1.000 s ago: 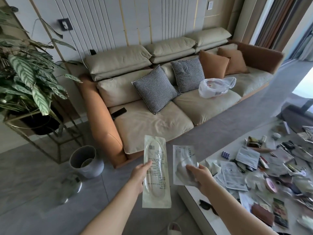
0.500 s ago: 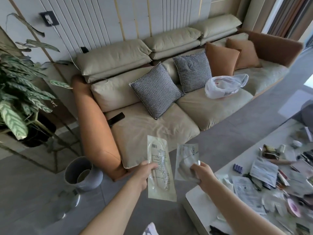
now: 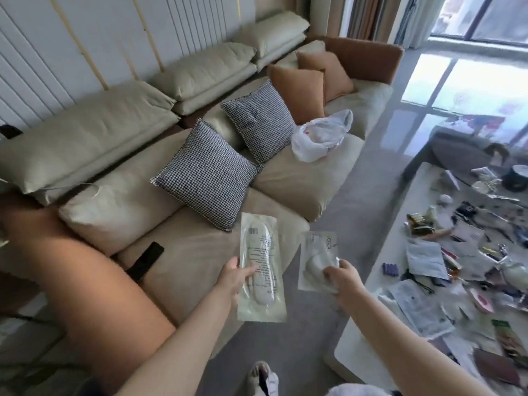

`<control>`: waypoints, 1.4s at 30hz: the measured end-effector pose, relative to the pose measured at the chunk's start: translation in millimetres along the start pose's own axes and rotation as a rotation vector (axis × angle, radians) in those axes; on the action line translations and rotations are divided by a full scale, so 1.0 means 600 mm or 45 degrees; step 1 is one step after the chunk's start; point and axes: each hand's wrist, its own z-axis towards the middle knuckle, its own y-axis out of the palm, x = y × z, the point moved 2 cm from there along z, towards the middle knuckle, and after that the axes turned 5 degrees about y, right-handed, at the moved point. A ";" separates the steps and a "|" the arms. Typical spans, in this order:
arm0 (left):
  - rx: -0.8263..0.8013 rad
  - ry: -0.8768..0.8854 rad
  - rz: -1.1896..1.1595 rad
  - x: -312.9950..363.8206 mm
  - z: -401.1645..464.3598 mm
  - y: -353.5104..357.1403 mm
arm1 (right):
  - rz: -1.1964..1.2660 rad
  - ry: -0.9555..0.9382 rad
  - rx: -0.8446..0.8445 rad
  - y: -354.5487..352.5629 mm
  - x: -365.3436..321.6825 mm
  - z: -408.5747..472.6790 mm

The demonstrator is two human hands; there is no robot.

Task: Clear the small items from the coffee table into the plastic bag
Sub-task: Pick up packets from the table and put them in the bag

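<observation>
Now the view has swung right since a second ago, bringing the plastic bag (image 3: 321,138) on the sofa (image 3: 177,244) toward one o'clock. Left hand (image 3: 233,278) keeps its grip pinched on a long sealed pouch (image 3: 261,267); right hand (image 3: 341,278) clutches a small sachet (image 3: 317,258). The littered desk (image 3: 380,295) lies at three o'clock; both packets seem bag-bound.

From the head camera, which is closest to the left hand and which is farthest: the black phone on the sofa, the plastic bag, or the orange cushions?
Starting from the left hand:
1. Black phone, lying on the sofa seat just to its left.
2. Plastic bag, on the seat farther up and to the right.
3. Orange cushions, propped against the sofa back beyond the bag.
</observation>
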 end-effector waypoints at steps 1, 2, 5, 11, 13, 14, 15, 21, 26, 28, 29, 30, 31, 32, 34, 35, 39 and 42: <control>-0.036 0.005 0.016 0.016 0.021 -0.002 | 0.045 -0.001 0.030 0.007 -0.006 0.002; -0.067 0.004 0.026 0.031 0.041 -0.001 | 0.091 0.001 0.057 0.012 -0.012 0.004; -0.160 -0.027 -0.003 0.062 0.088 0.014 | 0.208 0.024 0.101 0.019 -0.023 0.014; -0.258 -0.066 0.051 0.097 0.160 0.081 | 0.294 0.007 0.164 0.002 -0.060 0.069; -0.266 -0.075 0.078 0.107 0.185 0.109 | 0.320 0.009 0.176 -0.009 -0.078 0.096; -0.270 -0.070 0.090 0.115 0.197 0.125 | 0.336 0.015 0.171 -0.015 -0.088 0.113; -0.271 -0.056 0.097 0.125 0.210 0.141 | 0.347 0.021 0.164 -0.022 -0.100 0.129; -0.239 -0.002 0.109 0.192 0.286 0.247 | 0.347 0.070 0.157 -0.077 -0.187 0.224; -0.223 -0.022 0.078 0.235 0.337 0.321 | 0.304 0.088 0.178 -0.121 -0.255 0.298; -0.225 -0.054 0.095 0.248 0.357 0.343 | 0.321 0.104 0.192 -0.132 -0.277 0.312; -0.230 -0.070 0.101 0.256 0.368 0.355 | 0.336 0.105 0.197 -0.137 -0.290 0.320; -0.225 -0.080 0.103 0.264 0.383 0.367 | 0.350 0.105 0.207 -0.141 -0.304 0.329; -0.213 -0.082 0.109 0.272 0.400 0.380 | 0.359 0.097 0.217 -0.146 -0.318 0.340; -0.207 -0.086 0.121 0.281 0.415 0.392 | 0.362 0.089 0.221 -0.149 -0.332 0.351; -0.209 -0.094 0.132 0.300 0.453 0.420 | 0.359 0.087 0.219 -0.154 -0.361 0.375; -0.222 -0.096 0.147 0.311 0.468 0.433 | 0.360 0.087 0.230 -0.157 -0.373 0.387; -0.338 -0.139 0.120 0.365 0.524 0.482 | 0.407 0.077 0.274 -0.158 -0.430 0.430; -0.410 -0.117 0.110 0.404 0.574 0.511 | 0.406 0.061 0.304 -0.153 -0.478 0.465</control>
